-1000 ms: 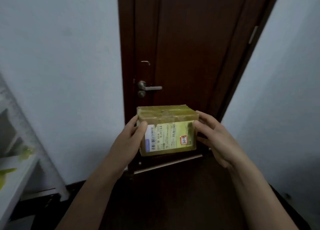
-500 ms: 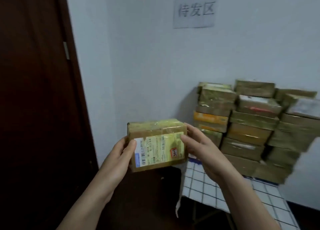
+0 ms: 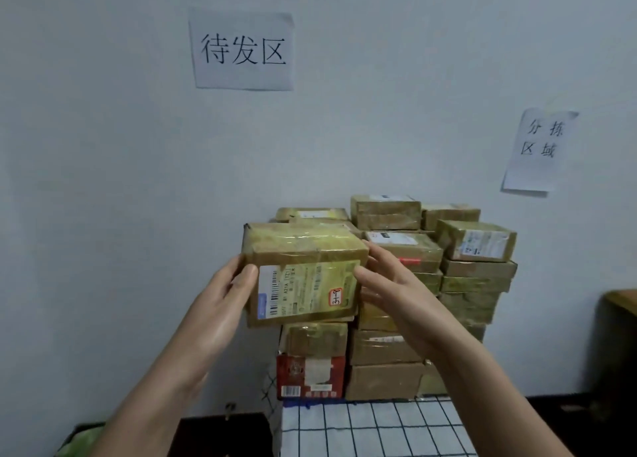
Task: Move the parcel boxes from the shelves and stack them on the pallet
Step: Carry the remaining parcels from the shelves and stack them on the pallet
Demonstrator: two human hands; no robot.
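Parcel box (image 3: 303, 270) held in the air, close before the parcel stack (image 3: 448, 277).
Left hand (image 3: 224, 298) and right hand (image 3: 396, 294) clamp its ends, fingers behind and thumbs on the label face. The stack on the checked cloth (image 3: 372, 429), off to the right half a second ago, now stands directly behind it.

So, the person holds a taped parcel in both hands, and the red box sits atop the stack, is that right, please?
No: the head view shows the red box at the bottom of the stack; the left hand and right hand do hold the taped parcel.
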